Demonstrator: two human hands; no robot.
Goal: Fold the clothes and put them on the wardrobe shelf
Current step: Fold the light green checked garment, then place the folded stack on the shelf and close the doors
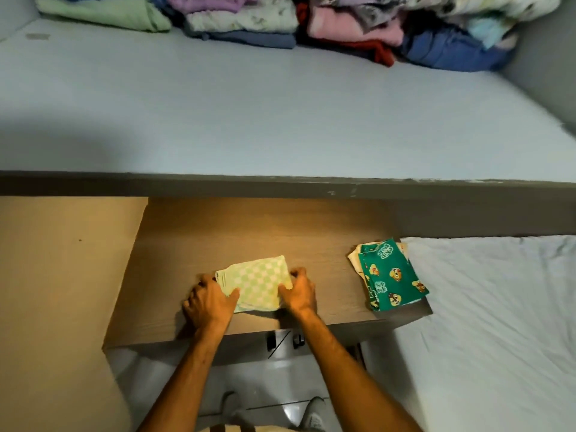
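Note:
A folded green-and-white checked cloth [254, 282] lies on the brown wooden shelf [249, 232] in the lower middle of the head view. My left hand [210, 299] grips its left edge, thumb on top. My right hand [298, 289] grips its right edge with curled fingers. A folded dark green garment with cartoon dog prints [391, 277] sits on top of a pale cloth at the shelf's right end.
Above is a wide pale grey shelf [249, 120] with stacks of folded clothes [243, 20] along its back. A bed with a white sheet [498, 322] lies to the right. A tan side panel [56, 275] stands at the left.

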